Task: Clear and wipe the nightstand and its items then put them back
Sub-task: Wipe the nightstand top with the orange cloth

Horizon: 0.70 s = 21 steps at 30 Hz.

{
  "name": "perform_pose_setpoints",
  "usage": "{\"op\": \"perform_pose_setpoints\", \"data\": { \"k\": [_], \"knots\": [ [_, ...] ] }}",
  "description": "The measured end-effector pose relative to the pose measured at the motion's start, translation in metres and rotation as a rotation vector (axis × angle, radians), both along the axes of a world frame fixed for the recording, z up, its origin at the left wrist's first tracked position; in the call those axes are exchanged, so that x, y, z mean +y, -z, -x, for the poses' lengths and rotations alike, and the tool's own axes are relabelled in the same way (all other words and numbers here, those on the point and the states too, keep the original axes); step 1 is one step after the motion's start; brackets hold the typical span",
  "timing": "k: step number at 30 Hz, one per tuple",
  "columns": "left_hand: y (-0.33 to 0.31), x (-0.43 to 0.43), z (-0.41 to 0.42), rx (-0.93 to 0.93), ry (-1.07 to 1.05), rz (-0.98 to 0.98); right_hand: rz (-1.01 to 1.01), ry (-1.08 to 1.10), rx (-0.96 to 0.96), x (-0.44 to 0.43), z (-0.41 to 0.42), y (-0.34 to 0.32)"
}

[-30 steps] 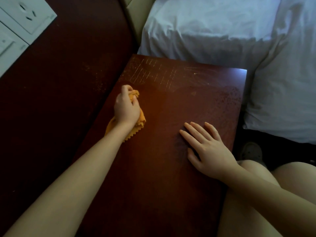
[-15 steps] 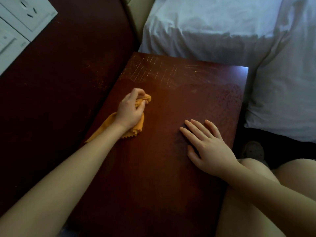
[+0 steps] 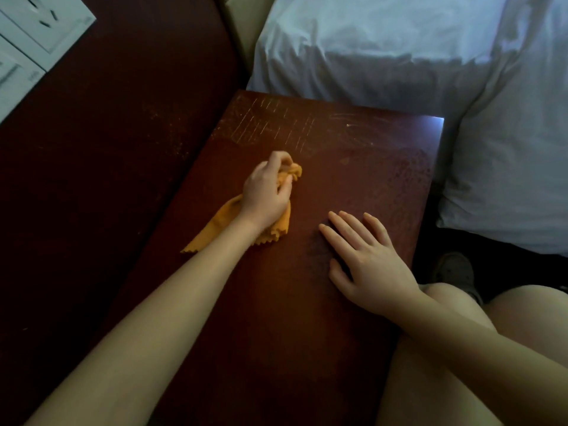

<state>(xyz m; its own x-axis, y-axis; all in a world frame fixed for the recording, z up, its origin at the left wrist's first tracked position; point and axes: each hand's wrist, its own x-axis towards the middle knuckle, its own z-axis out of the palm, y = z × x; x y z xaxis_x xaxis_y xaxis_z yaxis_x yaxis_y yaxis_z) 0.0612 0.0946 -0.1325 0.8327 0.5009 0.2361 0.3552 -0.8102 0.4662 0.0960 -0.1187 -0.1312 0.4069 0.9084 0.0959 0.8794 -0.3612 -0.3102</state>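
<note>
- The left hand (image 3: pixel 266 192) is bunching an orange cloth (image 3: pixel 215 226) in a closed grip, fingers curled over the crumpled front of it and pressing it to the nightstand top (image 3: pixel 276 302), likely so the wad is giving a firm pad to rub with.
- The cloth's loose tail is trailing back under the wrist toward the table's left edge, its zigzag-cut hem lying flat on the wood; it seems left free because only the gathered part is doing the wiping.
- The right hand (image 3: pixel 368 259) is lying palm down on the table, fingers spread and holding nothing, probably bracing the person's lean while the other arm is working.
- The table is carrying no items, which suits the wiping step of the task; where the cleared things are cannot be seen here.
- Pale scratch-like marks (image 3: pixel 276 127) and a dull speckled patch (image 3: pixel 408 170) are showing toward the far edge, beyond the cloth, so that part looks not yet wiped, judging by its look.
- The white bedding (image 3: pixel 399 56) is lying just beside the table's far and right edges, and the person's bare knee (image 3: pixel 445 302) is sitting against its near right side.
</note>
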Motion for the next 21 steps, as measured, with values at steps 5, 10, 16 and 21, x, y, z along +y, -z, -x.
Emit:
{"op": "perform_pose_setpoints", "data": {
  "k": [5, 10, 16, 21],
  "knots": [
    [0.003, 0.012, 0.02, -0.012, -0.076, -0.002, -0.006, 0.0, -0.004, 0.0, 0.0, 0.002],
    [0.0, -0.007, -0.024, -0.1, -0.402, 0.019, -0.019, 0.005, 0.0, 0.0, 0.0, 0.002],
    [0.002, -0.038, -0.044, -0.074, -0.144, -0.006, -0.038, -0.004, 0.003, 0.0, -0.001, 0.005],
    [0.0, -0.023, -0.019, -0.035, -0.035, 0.05, -0.056, -0.006, 0.007, 0.0, -0.002, 0.006]
  ]
}}
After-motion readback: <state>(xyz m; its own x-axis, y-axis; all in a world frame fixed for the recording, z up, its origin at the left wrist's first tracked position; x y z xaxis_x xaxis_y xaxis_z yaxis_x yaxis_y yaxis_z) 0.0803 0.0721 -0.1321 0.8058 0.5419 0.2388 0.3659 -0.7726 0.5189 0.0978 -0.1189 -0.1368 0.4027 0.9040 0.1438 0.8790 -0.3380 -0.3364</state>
